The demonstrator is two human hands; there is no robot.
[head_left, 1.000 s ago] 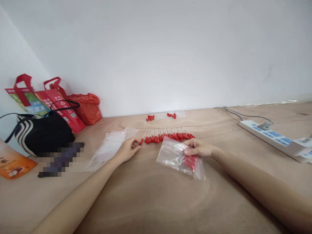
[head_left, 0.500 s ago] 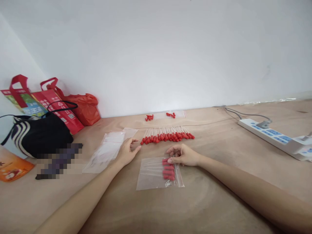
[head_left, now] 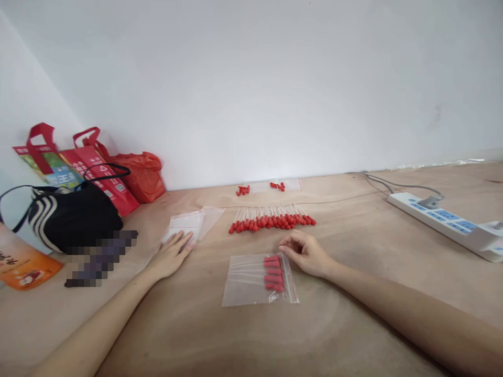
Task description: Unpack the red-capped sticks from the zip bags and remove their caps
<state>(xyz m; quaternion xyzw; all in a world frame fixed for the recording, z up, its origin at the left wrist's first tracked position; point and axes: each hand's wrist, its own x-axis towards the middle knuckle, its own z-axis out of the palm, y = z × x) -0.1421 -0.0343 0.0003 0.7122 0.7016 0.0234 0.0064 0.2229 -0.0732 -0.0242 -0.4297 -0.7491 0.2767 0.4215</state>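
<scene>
Left hand (head_left: 168, 257) palm down, fingers spread over clear bags (head_left: 184, 222), gripping nothing. Right hand (head_left: 308, 253), fingers half-curled, visibly empty, at filled bag's (head_left: 247, 294) two o'clock.

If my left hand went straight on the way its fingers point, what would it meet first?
Likely the clear bags your left hand overlaps, stretching ahead of it; depth is hard to judge.
</scene>
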